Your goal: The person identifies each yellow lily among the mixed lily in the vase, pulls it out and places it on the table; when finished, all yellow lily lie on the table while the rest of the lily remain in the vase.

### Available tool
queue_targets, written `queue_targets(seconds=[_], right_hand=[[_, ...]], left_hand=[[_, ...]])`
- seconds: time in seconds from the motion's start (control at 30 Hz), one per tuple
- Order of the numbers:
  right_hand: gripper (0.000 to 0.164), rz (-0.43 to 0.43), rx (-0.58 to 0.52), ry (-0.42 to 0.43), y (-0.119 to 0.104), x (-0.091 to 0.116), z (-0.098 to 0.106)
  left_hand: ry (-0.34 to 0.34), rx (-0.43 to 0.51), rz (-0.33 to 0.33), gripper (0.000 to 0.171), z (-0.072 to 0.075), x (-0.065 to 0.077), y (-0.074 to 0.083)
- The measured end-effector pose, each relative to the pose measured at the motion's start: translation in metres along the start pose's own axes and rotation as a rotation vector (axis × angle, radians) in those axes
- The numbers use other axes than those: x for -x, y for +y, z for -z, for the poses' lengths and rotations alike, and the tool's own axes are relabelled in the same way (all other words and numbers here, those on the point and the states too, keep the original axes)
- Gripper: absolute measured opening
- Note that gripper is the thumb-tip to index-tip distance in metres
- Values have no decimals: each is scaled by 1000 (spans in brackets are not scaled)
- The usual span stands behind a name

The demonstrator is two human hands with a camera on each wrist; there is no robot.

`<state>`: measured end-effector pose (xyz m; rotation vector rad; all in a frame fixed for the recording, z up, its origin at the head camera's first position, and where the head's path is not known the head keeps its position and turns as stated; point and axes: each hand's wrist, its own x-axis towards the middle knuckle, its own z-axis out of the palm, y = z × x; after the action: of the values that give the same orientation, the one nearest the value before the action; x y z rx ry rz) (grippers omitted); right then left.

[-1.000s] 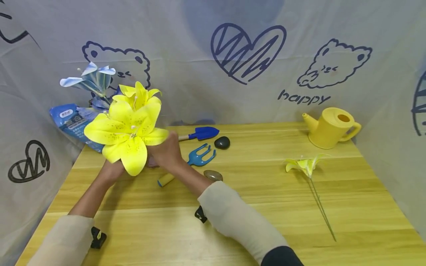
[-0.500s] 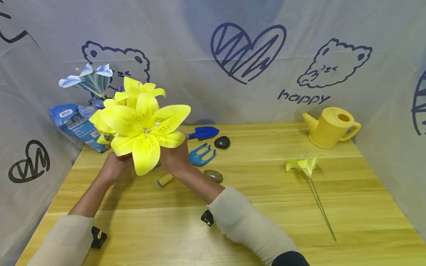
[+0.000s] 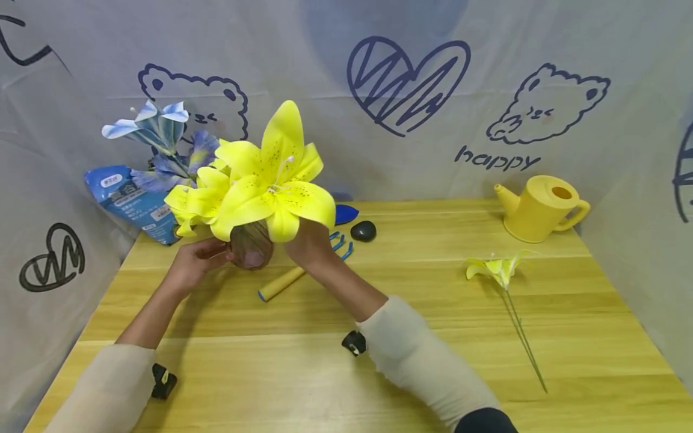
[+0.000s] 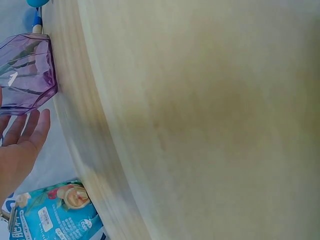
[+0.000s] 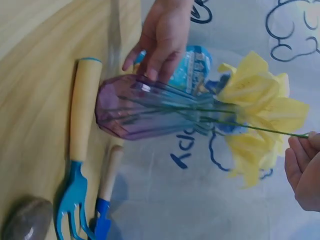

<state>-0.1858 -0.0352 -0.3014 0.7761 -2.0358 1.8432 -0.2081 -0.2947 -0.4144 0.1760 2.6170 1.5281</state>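
A faceted vase [image 5: 145, 107], purple low down and bluish at the neck, stands on the table with green stems inside. My left hand [image 3: 197, 261] touches its side with fairly straight fingers, seen also in the left wrist view beside the purple glass. In the right wrist view my right hand [image 5: 306, 172] pinches a thin green stem [image 5: 260, 128] that runs into the vase's mouth. Yellow lilies [image 3: 273, 189] spread above the vase and hide its neck in the head view. Blue flowers [image 3: 154, 126] rise behind them.
A blue printed bag [image 3: 132, 204] leans at the back left. Right of the vase lie a garden fork [image 5: 75, 200], a blue trowel [image 3: 345, 214], a black stone [image 3: 363, 231] and a brown stone [image 5: 29, 220]. Farther right are a loose lily [image 3: 495, 270] and a yellow watering can [image 3: 533, 210].
My right hand has moved to the right, and the large front lily has shifted up and right, uncovering the vase's lower part. My left hand stays at nearly the same place.
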Motion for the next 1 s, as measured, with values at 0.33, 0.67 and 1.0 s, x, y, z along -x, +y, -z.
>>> queue_targets(seconds=[0.33,0.67,1.0], right_hand=[[8,332,-2,152,-36,2,70],[15,-186,328,-43,-6,73,194],[23,-547,482,-268,45,148,257]], left_hand=[[-8,-5,19,58,-4,3,0],[-7,-43,44,60,-1,4,-1],[-7,-20,35,63,0,0,3]])
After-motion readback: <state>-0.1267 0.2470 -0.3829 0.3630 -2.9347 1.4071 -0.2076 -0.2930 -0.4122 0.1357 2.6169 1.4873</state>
